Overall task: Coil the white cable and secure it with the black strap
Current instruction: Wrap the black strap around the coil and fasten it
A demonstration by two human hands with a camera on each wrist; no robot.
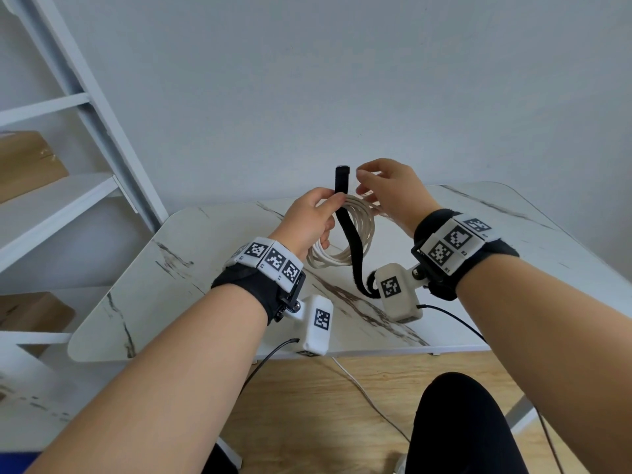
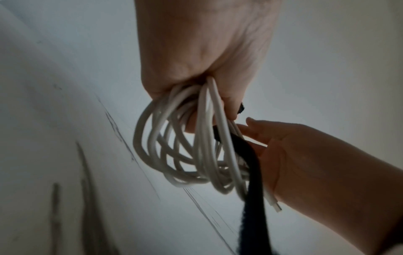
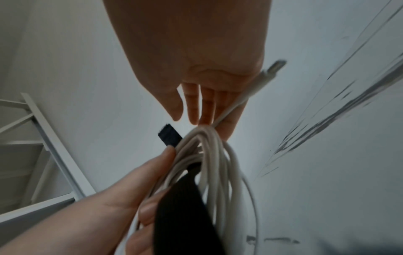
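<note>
While pale wall (image 1: 342,80) fills background, marble-look table (image 1: 205,268) below, white shelving (image 1: 85,107) left. Left hand (image 1: 307,220) grips coiled white cable (image 1: 355,230) and black strap (image 1: 345,213) above table. Right hand (image 1: 393,193), fingers straight, touches coil; plug (image 3: 272,69) near palm.

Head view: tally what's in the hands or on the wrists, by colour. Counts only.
White: 3, the coiled cable and two wrist camera housings.
Black: 3, the strap and two wristbands.
Total: 6.
The left hand holds cable and strap in one grip; the right hand holds nothing.
</note>
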